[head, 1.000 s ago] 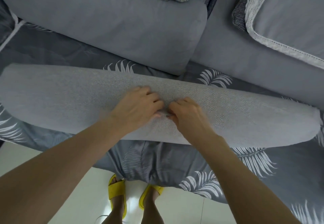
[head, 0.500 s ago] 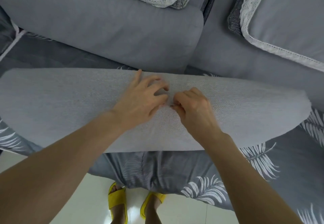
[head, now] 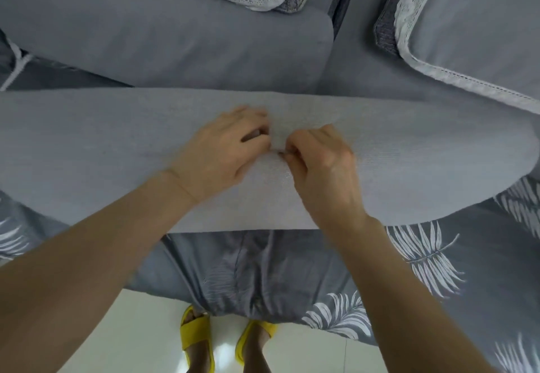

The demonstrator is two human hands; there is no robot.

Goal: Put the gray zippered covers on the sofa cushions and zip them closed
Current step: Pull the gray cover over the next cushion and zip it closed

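A long cushion in a light gray woven cover point(head: 102, 150) lies across the sofa seat in front of me, its edge face turned up. My left hand point(head: 225, 150) grips the cover fabric at the middle with curled fingers. Right beside it, my right hand point(head: 321, 165) pinches a small metallic zipper pull point(head: 283, 153) between thumb and fingertips. The zipper line itself is mostly hidden under both hands.
Behind the cushion stand gray back cushions point(head: 175, 36) and lace-trimmed gray pillows point(head: 467, 28). A dark gray leaf-print sheet point(head: 423, 270) covers the sofa seat and hangs over its front. My feet in yellow slippers point(head: 195, 340) stand on the pale floor.
The cushion has shifted up and away toward the back cushions. My left fingers have curled into the fabric, and my right hand keeps its pinch at the middle.
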